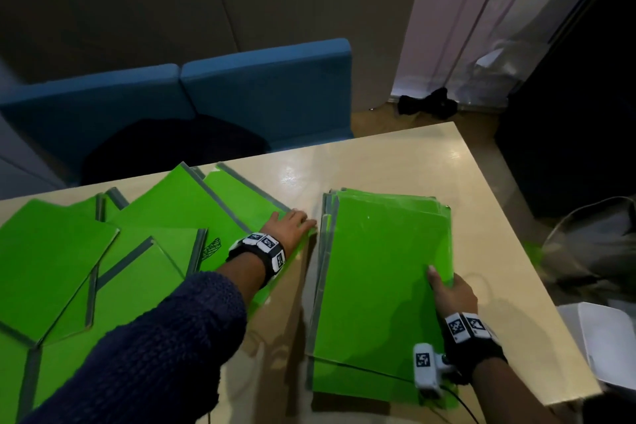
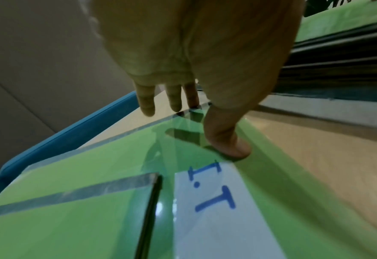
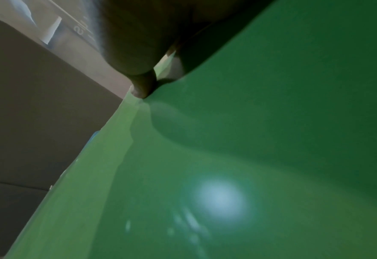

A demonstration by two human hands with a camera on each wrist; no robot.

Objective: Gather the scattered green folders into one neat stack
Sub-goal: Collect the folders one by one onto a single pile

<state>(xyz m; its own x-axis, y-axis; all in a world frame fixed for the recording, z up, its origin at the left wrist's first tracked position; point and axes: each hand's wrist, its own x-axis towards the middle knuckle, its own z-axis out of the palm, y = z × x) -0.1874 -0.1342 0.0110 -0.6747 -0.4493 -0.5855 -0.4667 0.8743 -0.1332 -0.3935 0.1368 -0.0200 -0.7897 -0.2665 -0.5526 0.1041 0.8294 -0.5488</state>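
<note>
At the far left of the pale bench (image 1: 406,162) lies a loose spread of scattered folders (image 1: 103,251), bright green with grey taped spines, overlapping one another at different angles and fanning from the near left corner up toward the back edge. Behind them, past the bench, stands a blue seat (image 1: 241,93) with something dark lying on its cushion. The left arm, in a dark knitted sleeve (image 1: 155,348) with a marker-tagged wristband, reaches across the spread to its right-hand end, where the left hand (image 1: 287,225) lies flat on the rightmost folder (image 1: 241,193) with its fingers (image 2: 147,99) straight and slightly spread, extending over that folder's far corner; the thumb (image 2: 229,140) presses down on the green cover near its edge. In the left wrist view a white label (image 2: 214,206) with blue letters "I.T" shows on that folder just below the thumb. A narrow strip of bare bench separates this folder from the stack (image 1: 378,279), which sits right of centre with its long side running away from the viewer; its layers are nearly aligned, though a few grey spines peek out along the left side and one folder juts out at the near end. The right hand (image 1: 451,293) grips the stack's right edge toward the near end, thumb on top of the uppermost cover and the other fingers hidden under the edge. To the right, beyond the bench, a white box-like object (image 1: 605,341) is partly visible.
</note>
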